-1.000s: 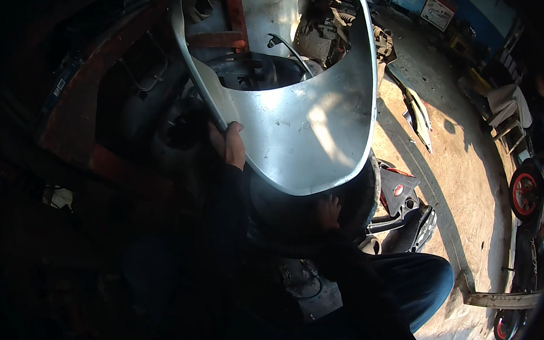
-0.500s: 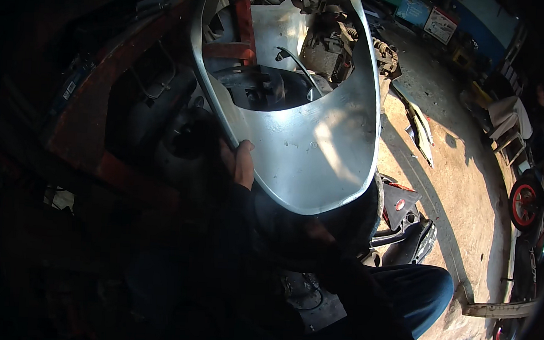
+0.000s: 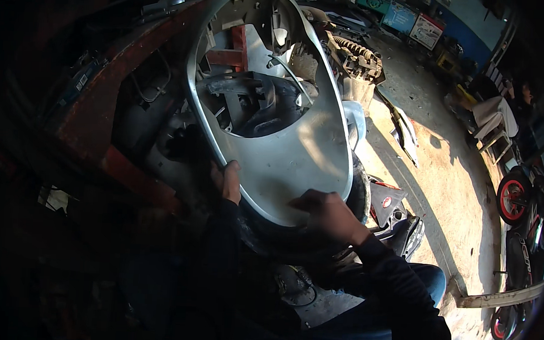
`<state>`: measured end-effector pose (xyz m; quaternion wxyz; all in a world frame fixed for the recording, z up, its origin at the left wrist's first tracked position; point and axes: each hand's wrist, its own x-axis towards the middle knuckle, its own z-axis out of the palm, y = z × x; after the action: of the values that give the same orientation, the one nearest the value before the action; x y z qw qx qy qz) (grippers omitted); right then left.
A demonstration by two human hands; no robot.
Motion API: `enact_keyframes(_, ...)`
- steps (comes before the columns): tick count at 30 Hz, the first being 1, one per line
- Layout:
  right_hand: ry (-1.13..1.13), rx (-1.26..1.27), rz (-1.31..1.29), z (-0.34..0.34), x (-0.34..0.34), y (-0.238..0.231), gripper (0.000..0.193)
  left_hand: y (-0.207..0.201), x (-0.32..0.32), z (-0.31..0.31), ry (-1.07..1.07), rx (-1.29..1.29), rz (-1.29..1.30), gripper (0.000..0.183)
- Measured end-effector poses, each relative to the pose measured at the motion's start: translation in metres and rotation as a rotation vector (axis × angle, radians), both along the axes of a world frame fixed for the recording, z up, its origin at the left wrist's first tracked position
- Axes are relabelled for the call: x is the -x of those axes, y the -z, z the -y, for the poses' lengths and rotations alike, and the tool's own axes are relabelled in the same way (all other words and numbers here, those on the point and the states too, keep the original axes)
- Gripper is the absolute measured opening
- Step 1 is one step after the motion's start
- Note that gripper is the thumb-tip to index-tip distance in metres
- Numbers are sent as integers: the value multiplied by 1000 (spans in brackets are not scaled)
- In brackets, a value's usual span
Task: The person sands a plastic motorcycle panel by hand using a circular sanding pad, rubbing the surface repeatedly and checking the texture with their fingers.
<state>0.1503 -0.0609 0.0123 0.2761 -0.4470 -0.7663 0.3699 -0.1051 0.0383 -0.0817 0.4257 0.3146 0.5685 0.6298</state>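
A silver-grey curved body panel [image 3: 266, 163], like a motor scooter's cover, rises in front of me with a large oval opening in its upper part. My left hand [image 3: 227, 181] grips its left rim, thumb on top and fingers round the edge. Over the lower right of the panel is my right hand [image 3: 331, 215], smeared by motion, with its fingers bent toward the surface. Whether it holds anything is not visible. Beneath the panel lies a dark round thing [image 3: 361, 190], possibly a tyre, mostly hidden.
A red metal frame [image 3: 97, 105] stands at the left in shadow. On the floor at right lie a long narrow panel [image 3: 402, 124] and dark plastic parts [image 3: 388, 202]. A motorcycle wheel with a red rim [image 3: 513, 195], a wooden beam [image 3: 499, 297] and a cloth-draped stool [image 3: 496, 120] are farther right.
My right hand has risen from the shadow below the panel to over its lower face. The panel has shifted left and tilted, and my left hand has moved slightly down and left with it.
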Motion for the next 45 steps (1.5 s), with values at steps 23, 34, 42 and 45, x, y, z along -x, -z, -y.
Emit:
enact_keyframes(23, 87, -131, 591, -88, 37, 166, 95, 54, -13, 2, 194, -4, -217, 90)
enact_keyframes(34, 450, -77, 584, -114, 53, 176, 97, 73, -4, 0, 248, 89, -499, 82)
enact_keyframes(42, 103, -105, 357, -107, 97, 172, 97, 58, 7, 7, 293, 165, -577, 84)
enact_keyframes(45, 299, -81, 379, -123, 69, 176, 96, 57, 12, 5, 367, 205, -457, 84)
